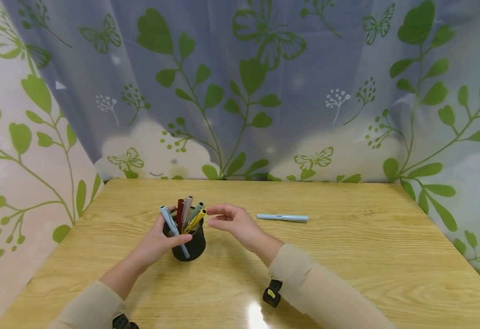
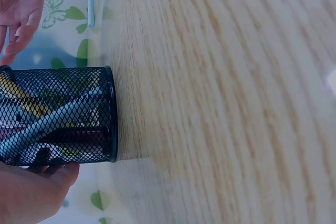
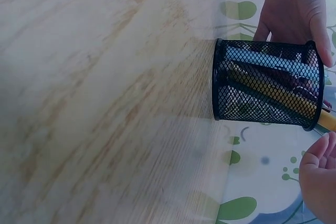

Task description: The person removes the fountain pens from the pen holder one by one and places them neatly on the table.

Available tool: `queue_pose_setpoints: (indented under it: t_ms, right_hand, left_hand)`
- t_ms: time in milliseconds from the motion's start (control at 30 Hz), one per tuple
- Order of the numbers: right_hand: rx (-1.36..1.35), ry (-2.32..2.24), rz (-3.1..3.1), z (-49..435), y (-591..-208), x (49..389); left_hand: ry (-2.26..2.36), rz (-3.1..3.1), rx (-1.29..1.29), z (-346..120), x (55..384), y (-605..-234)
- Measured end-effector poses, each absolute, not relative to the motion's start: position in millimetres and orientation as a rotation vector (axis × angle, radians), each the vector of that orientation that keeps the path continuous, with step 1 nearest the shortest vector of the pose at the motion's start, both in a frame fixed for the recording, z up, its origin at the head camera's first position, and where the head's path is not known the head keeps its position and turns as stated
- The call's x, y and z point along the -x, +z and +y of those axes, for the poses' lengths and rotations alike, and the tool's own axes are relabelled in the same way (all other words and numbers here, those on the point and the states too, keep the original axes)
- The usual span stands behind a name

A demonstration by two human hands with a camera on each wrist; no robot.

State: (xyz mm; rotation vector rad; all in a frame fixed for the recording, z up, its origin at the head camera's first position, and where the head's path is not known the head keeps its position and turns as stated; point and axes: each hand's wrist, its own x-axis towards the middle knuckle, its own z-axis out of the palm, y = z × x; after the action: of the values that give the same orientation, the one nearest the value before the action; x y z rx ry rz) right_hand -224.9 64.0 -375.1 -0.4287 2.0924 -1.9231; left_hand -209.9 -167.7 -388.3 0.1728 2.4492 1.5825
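A black mesh pen holder [image 1: 194, 246] stands on the wooden table with several pens in it. Among them are a light blue pen [image 1: 170, 219], a dark red pen [image 1: 180, 212], a greyish pen [image 1: 187, 208], a teal pen [image 1: 196, 211] and a yellow pen [image 1: 196, 220]. My left hand [image 1: 157, 242] grips the holder from the left, thumb across its front near the rim; its other fingers are mostly hidden behind. Just right of the yellow pen's top is my right hand [image 1: 240, 226], thumb and fingers apart with nothing between them. Through the mesh [image 3: 268, 85] the yellow pen shows slanted.
Another light blue pen [image 1: 282, 218] lies flat on the table [image 1: 367, 256], right of and beyond my right hand. A patterned curtain [image 1: 223, 114] hangs along the table's back edge, with more patterned fabric at both sides.
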Motion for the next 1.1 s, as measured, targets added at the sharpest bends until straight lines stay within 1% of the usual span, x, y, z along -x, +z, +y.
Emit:
queue_pose_setpoints:
  t_ms: [567,900,1100]
  right_hand:
    - [0.425,-1.914,2.194,48.7,-376.0,234.0]
    - [0.566,-1.877,2.33,38.0,-383.0,235.3]
    - [0.534,-1.865,2.381,40.1,-376.1,234.4]
  left_hand:
    - [1.589,2.45,-0.151,-166.7,209.1,-387.8]
    - [1.574,2.46,-0.151,-167.0,208.0,-389.4]
    - [1.609,2.438,-0.157,-167.3,209.3,-390.2]
